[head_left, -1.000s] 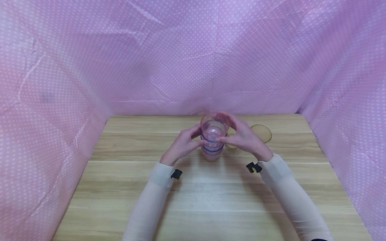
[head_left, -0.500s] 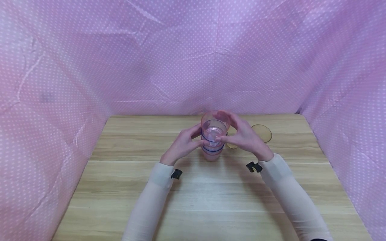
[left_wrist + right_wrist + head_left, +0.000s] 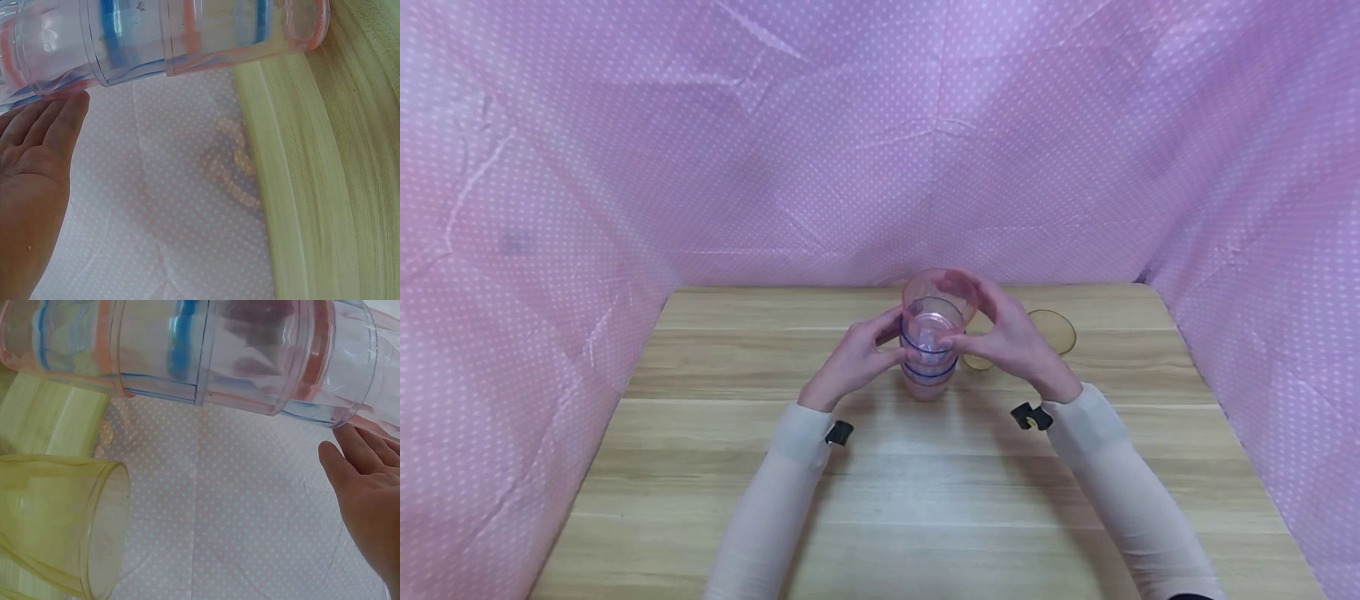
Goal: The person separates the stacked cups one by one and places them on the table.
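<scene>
A tall upright stack of see-through nested cups [image 3: 928, 385], banded in pink and blue, stands on the table in the head view. Its topmost cup, a pink cup [image 3: 927, 283], sits raised with its wide mouth facing up. My right hand [image 3: 1006, 337] holds this pink cup between thumb and fingers. Lower down, my left hand [image 3: 856, 360] grips the stack from the left side. Both wrist views show the stack lying across the top of the picture, with fingertips of the left hand [image 3: 37, 156] and the right hand [image 3: 365, 481] at its wall.
A clear yellow cup [image 3: 1057, 330] stands upright right of the stack, partly behind my right hand; the right wrist view shows its rim and wall [image 3: 50, 512] close by. A pink dotted cloth [image 3: 820, 167] hangs around the wooden table [image 3: 880, 500].
My right hand has moved slightly up, and the pink cup's rim has risen with it, further above the cup below. The left hand and the lower stack have stayed put.
</scene>
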`<state>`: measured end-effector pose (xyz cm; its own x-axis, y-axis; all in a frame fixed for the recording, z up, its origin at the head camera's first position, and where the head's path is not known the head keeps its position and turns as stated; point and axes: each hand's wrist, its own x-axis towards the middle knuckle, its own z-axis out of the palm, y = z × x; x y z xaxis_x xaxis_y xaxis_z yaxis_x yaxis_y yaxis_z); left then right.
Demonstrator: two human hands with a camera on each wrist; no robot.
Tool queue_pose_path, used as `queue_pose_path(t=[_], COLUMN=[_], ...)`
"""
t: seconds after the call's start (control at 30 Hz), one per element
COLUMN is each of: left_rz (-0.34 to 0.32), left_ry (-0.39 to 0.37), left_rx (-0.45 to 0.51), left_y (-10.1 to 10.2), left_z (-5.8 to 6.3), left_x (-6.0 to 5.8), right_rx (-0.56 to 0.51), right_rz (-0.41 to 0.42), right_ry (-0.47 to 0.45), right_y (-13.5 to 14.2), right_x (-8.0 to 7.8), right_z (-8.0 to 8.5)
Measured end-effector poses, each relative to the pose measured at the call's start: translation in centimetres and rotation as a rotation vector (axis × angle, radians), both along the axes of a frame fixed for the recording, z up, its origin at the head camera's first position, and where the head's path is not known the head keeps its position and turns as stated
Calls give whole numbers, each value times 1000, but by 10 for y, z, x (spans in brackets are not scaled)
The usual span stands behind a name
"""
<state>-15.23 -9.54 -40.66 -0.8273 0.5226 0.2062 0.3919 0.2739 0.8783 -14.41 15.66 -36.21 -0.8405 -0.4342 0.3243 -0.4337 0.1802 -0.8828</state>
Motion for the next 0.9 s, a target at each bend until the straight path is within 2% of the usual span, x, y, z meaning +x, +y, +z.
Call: queue_pose_path(t=[0.3, 0.67, 0.9], left_rz=[6, 6, -5], left_ry=[-14, -15, -17], left_rx=[10, 37, 70], left_y=[2, 1, 2], left_z=[0, -1, -1], left_x=[2, 4, 4], right_rx=[-49, -152, -199], right_rz=[15, 58, 45], right_ry=[36, 138, 157], right_y=[4, 9, 14], right_x=[4, 8, 11], right_z=[6, 17, 20])
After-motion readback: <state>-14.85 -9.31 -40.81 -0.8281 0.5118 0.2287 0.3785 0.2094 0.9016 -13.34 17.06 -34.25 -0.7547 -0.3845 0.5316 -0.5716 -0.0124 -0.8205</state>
